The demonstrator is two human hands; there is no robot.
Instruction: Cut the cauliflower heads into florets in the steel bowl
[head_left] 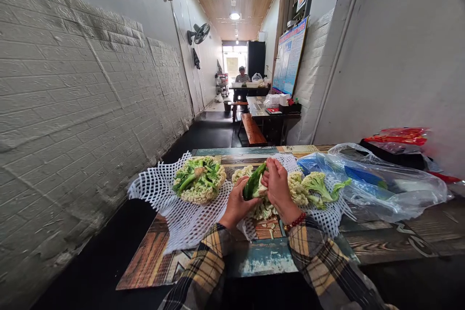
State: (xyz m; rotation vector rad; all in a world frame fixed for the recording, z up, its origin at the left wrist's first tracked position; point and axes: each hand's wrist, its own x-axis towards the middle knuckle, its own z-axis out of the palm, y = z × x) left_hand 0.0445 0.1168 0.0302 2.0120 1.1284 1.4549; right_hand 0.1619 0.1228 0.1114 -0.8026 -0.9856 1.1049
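My left hand (238,203) and my right hand (278,186) are both closed around a cauliflower (261,203) on the table, gripping a green leaf (254,181) that sticks up between them. A red bead bracelet (295,222) sits on my right wrist. A whole cauliflower (199,179) lies stem-up to the left on white foam netting (181,218). Broken cauliflower pieces (312,186) lie just right of my right hand, also on netting.
A clear plastic bag (381,184) and red packets (399,136) lie at the table's right. The wooden table (261,256) stands between a grey brick wall (72,121) and a white wall. Farther back are a bench (252,131), more tables, and a seated person (242,75).
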